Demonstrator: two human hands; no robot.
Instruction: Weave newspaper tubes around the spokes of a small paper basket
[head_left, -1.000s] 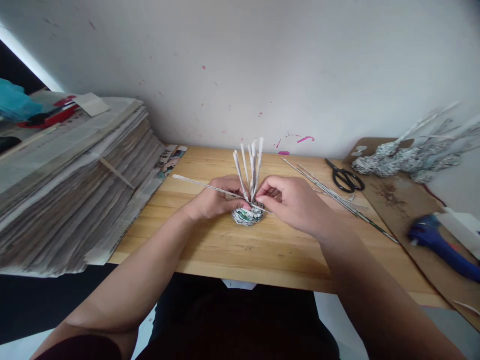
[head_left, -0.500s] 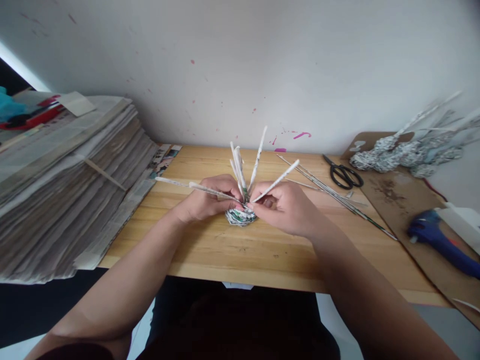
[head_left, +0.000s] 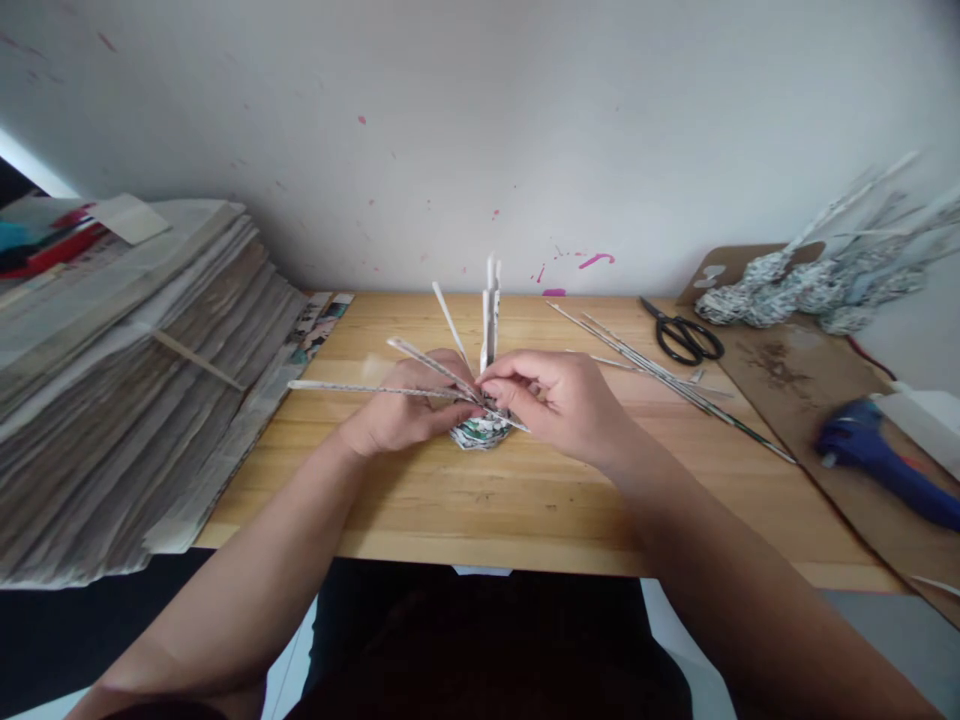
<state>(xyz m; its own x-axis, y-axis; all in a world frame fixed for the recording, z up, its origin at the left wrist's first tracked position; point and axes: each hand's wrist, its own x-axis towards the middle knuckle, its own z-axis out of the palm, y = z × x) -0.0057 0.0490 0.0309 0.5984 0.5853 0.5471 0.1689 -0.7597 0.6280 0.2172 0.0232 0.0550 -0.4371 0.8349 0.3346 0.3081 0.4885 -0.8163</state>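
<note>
A small woven basket of rolled newspaper (head_left: 480,434), white with green patches, stands on the wooden table between my hands. Several paper tubes (head_left: 489,310) rise from it, some upright and some slanting left. My left hand (head_left: 409,405) is closed at the basket's left side, thumb and fingers pinching the weave where the tubes cross. From the right, my right hand (head_left: 562,400) pinches a paper tube at the rim with thumb and forefinger. One tube's end pokes out to the right under my right fingers. Fingers partly hide the weave.
Several loose paper tubes (head_left: 660,375) lie right of my hands, beside black scissors (head_left: 682,335). Cardboard (head_left: 780,390) at the right carries a blue glue gun (head_left: 877,455) and woven paper pieces (head_left: 772,290). A tall newspaper stack (head_left: 150,390) fills the left. The wall stands behind.
The basket has turned between my hands, and its tubes point differently. The tube that leaned right over my right hand no longer stands there. My right fingers have shifted slightly left and up.
</note>
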